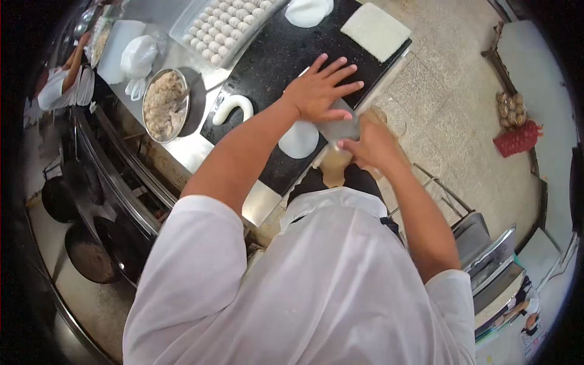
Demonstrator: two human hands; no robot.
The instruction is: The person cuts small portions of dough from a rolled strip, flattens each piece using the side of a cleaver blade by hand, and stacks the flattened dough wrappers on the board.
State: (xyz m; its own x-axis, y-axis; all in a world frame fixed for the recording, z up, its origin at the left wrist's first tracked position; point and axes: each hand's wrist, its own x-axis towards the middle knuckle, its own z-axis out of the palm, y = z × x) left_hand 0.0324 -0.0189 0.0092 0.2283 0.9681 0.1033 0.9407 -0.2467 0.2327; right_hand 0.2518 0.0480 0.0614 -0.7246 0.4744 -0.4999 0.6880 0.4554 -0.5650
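Note:
My left hand [318, 95] is flat with its fingers spread over the black work board [267, 67]. Its thumb lies over a broad grey metal blade [339, 129], slightly blurred. The near end of this blade is in my right hand [377, 143], at the board's front edge; its handle is hidden by the fingers. Just left of the blade, a thin round white dough sheet [298, 140] lies flat. Farther left is a curved rope of white dough [226, 111]. A sliver of white shows beside my left hand, mostly covered.
A steel bowl of pale filling [164, 103] stands at left, near a plastic bag [139, 56]. Behind are a tray of round white pieces [225, 30], a white mound [308, 11] and a folded white cloth [376, 31]. Another person [67, 85] stands far left.

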